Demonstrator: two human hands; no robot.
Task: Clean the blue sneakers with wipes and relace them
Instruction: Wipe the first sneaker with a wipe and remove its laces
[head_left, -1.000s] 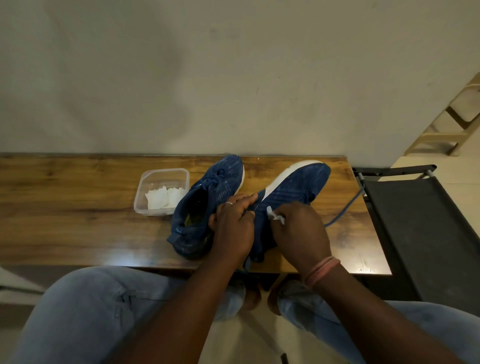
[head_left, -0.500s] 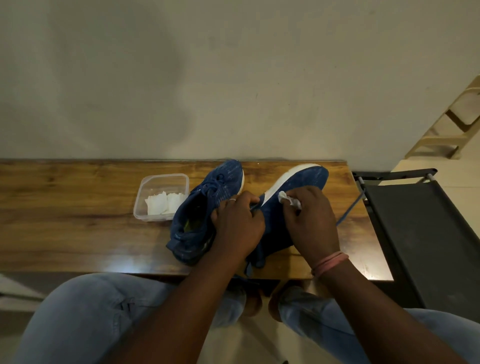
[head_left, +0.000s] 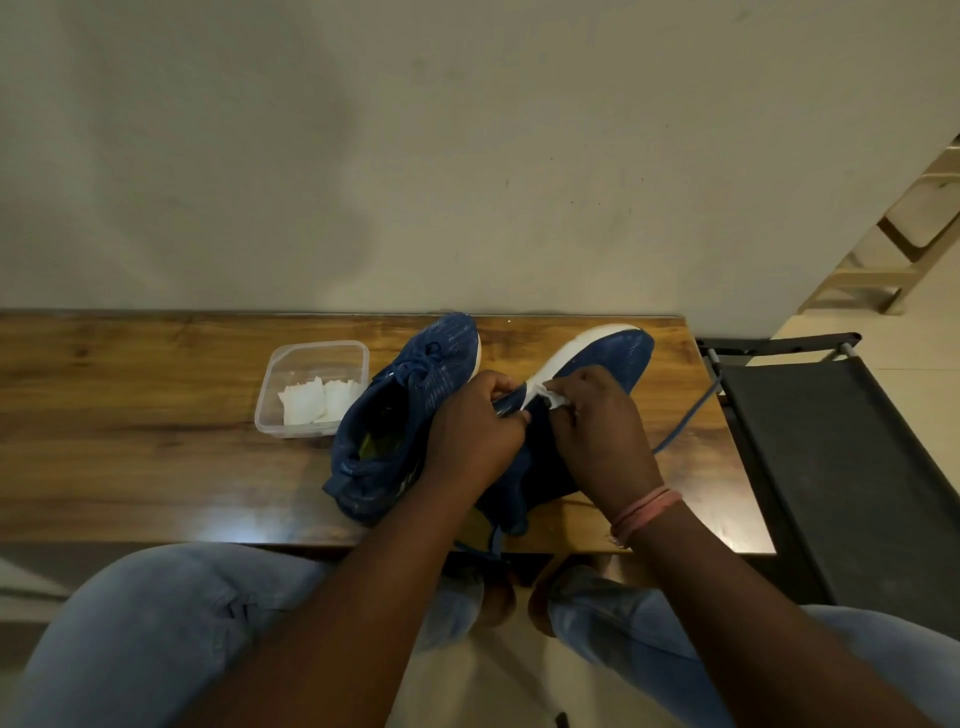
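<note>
Two blue sneakers lie on the wooden table (head_left: 130, 457). The left sneaker (head_left: 400, 410) rests upright with its laces in. The right sneaker (head_left: 618, 353) is tipped on its side, white sole edge facing left. My left hand (head_left: 475, 436) grips this sneaker near its middle. My right hand (head_left: 597, 431) pinches a small white wipe (head_left: 551, 396) against the white sole edge. A loose blue lace (head_left: 685, 421) trails off to the right of the shoe.
A clear plastic tub (head_left: 311, 387) with folded white wipes stands left of the sneakers. A black folding stand (head_left: 841, 447) sits just past the table's right end. A plain wall runs behind the table. My knees are below the front edge.
My right hand with the wipe has moved up along the tipped sneaker from its middle toward the white sole edge. My left hand keeps its grip on the shoe.
</note>
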